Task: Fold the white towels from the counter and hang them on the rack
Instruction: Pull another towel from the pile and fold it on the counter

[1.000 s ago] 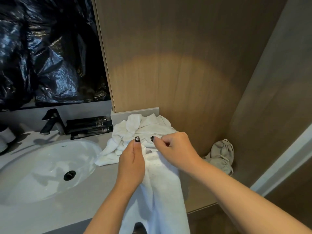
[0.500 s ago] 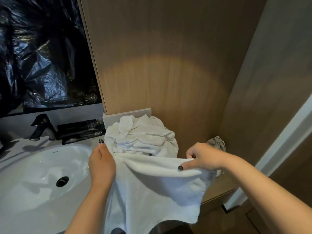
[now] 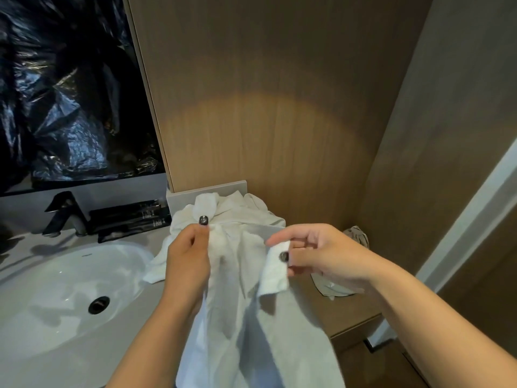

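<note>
Head view: my left hand (image 3: 188,256) and right hand (image 3: 316,252) pinch the towel (image 3: 246,317) edge, nine and three o'clock; I'd match corners squarely.

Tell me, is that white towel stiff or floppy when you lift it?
Probably floppy: the white towel sags in folds below the left hand and right hand pinching it. Likely light too, since fingertip pinches seem to hold it up.

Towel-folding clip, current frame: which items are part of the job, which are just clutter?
Job:
- white towel, pinched by left hand and right hand
- towel pile on the counter

Lying about:
- grey cloth
- faucet
- dark toiletry tubes
- sink
- black plastic sheet
</note>
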Demonstrator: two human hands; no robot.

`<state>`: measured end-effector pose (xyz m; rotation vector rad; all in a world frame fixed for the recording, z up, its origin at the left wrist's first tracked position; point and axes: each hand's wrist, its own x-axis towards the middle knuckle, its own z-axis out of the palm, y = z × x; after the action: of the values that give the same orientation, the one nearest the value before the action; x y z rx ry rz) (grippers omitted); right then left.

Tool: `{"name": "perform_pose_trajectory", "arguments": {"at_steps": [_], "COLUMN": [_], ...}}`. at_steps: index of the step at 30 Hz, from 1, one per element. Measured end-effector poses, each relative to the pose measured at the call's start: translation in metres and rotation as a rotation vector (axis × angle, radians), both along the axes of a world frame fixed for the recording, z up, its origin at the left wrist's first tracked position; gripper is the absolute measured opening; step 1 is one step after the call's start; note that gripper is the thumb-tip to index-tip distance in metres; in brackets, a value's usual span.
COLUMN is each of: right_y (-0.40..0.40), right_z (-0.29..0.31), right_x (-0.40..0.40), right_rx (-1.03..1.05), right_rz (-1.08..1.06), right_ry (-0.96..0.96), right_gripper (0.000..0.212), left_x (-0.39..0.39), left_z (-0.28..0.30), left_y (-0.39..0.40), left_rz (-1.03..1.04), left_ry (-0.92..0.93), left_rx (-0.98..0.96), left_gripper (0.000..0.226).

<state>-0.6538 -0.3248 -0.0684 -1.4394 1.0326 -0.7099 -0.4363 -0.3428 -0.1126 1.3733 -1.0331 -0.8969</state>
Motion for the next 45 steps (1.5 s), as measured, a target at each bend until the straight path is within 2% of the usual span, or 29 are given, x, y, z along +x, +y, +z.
{"name": "perform_pose_trajectory", "arguments": {"at_steps": [3,5,7,9,12,14,18,20,25,33,38,45], "right_y": [0.007,0.007,0.008,0.008,0.008,0.011,0.017,0.019,0.020,0.025,0.028,0.024], "right_z": [0.000,-0.004,-0.006,-0.008,-0.013,-0.015,-0.013,-0.011,-0.013,-0.015,-0.016,-0.019], "right_x": [0.013,0.021,0.024,0.022,0.013,0.007,-0.001,-0.003,-0.005,0.003,0.004,0.006], "right_rx": [-0.135,-0.265,-0.432,-0.582,-0.729,-0.709,-0.524,-0.506,-0.586,-0.701,-0.688,-0.610], "right_rz": [0.027,-0.052,-0.152,-0.229,-0.260,-0.222,-0.210,-0.238,-0.282,-0.395,-0.508,-0.545], "right_ry": [0.157,0.284,0.401,0.445,0.417,0.311,0.126,0.120,0.201,0.231,0.147,0.032], "right_gripper": [0.042,0.034,0.016,0.009,0.015,0.018,0.019,0.010,0.017,0.004,0.006,0.007], "left_x": [-0.005,-0.011,-0.015,-0.018,-0.021,-0.026,-0.034,-0.039,-0.045,-0.047,-0.050,-0.053], "left_z": [0.007,0.013,0.018,0.020,0.020,0.020,0.022,0.025,0.025,0.022,0.023,0.019], "left_y": [0.002,0.006,0.010,0.013,0.018,0.021,0.023,0.023,0.024,0.023,0.024,0.023], "left_rz": [-0.066,-0.115,-0.201,-0.302,-0.338,-0.366,-0.433,-0.454,-0.493,-0.550,-0.589,-0.516], "left_ry": [0.041,0.084,0.107,0.115,0.115,0.109,0.042,0.034,0.079,0.150,0.129,0.150], "left_rx": [-0.017,-0.029,-0.042,-0.058,-0.064,-0.061,-0.064,-0.075,-0.045,0.010,0.001,-0.069], "left_gripper": [0.036,0.041,0.042,0.027,0.018,0.017,0.021,0.022,0.023,0.026,0.034,0.037]}}
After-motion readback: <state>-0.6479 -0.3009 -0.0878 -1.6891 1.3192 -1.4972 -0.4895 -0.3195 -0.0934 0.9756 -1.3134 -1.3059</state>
